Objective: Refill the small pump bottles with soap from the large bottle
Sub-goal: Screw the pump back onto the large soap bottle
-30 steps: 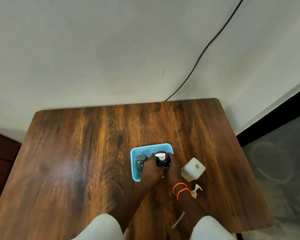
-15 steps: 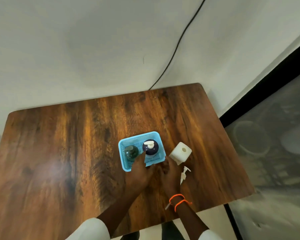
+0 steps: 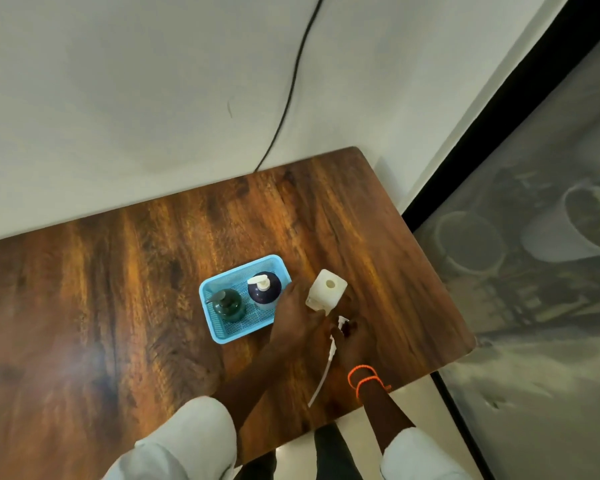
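Note:
A light blue basket on the wooden table holds two small pump bottles: a dark green one on the left and a navy one with a white pump on the right. The large white bottle stands just right of the basket, its neck open. Its white pump with a long tube lies in front of it. My right hand pinches the pump head. My left hand lies between the basket and the large bottle, fingers reaching to the bottle's near side.
The table's right edge is close to the large bottle, and its front edge is just behind my wrists. A black cable runs down the wall behind the table. Pots show behind a dark pane at right.
Both hands left the navy bottle in the basket and moved right. The right hand went to the loose pump and took its head. The view turned right.

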